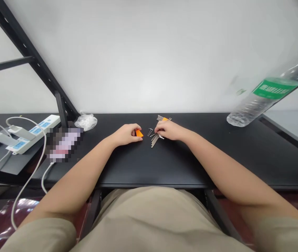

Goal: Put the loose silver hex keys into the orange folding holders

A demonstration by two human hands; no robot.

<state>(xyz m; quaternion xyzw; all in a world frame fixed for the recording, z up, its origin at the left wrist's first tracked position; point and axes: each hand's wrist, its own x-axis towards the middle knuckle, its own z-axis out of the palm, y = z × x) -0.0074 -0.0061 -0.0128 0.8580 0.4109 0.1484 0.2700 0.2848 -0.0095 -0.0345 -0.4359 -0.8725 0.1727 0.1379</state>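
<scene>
My left hand [126, 134] is closed on a small orange piece [139, 133], held between thumb and fingers just above the black table. To its right lies a loose pile of thin metal hex keys [154, 140], some straight-looking, some bent. My right hand [170, 131] rests at the right side of this pile, its thumb and fingertips pinched at the metal pieces; exactly what they grip is too small to make out. Behind the right hand, partly hidden by it, a second orange piece [165, 119] lies with several metal keys [160, 118] beside it.
A black table [149, 171] meets a white wall. At the left are a crumpled plastic bag [86, 122], a blurred phone [65, 144], a white power strip [37, 131] and cables. A large plastic bottle [272, 89] stands tilted in view at the right.
</scene>
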